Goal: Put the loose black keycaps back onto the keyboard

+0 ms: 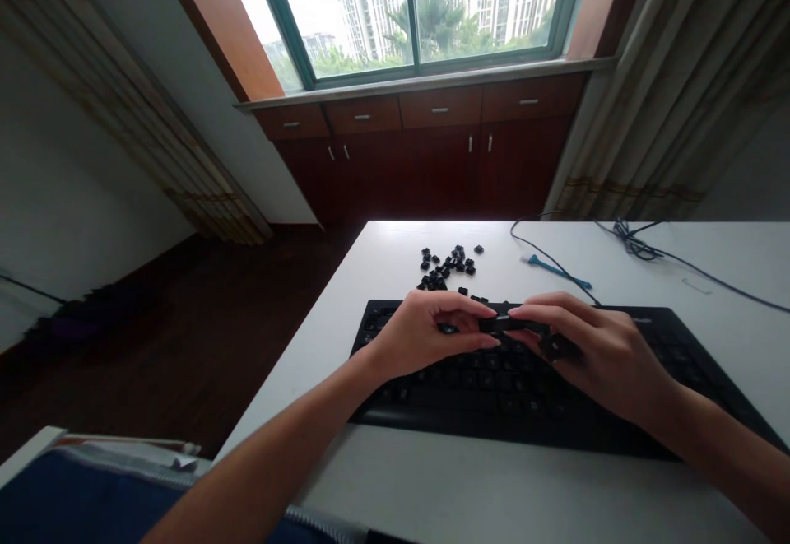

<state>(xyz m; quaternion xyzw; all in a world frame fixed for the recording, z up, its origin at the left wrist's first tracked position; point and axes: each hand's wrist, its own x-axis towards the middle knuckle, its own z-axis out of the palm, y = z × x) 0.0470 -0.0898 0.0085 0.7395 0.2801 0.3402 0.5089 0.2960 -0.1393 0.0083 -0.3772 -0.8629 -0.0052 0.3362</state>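
Above a black keyboard (450,398), both my hands pinch one small, elongated black keycap (495,324), with a shiny strip along its upper edge. My left hand (425,326) has its thumb and fingertips closed on the left end. Closed over the other end is my right hand (596,346), whose fingers partly hide it; something dark lies beneath that palm, too dim to make out. The keyboard lies flat on the white table, partly covered by both hands. Several loose black keycaps (460,258) are scattered just behind its left half.
A blue plastic tool (559,272) lies behind the keyboard near a thin black cable (536,241). Farther right are a tangled cable bundle (635,244) and a bent metal wire (696,286). The white table (494,478) ends on the left, beside a dark floor.
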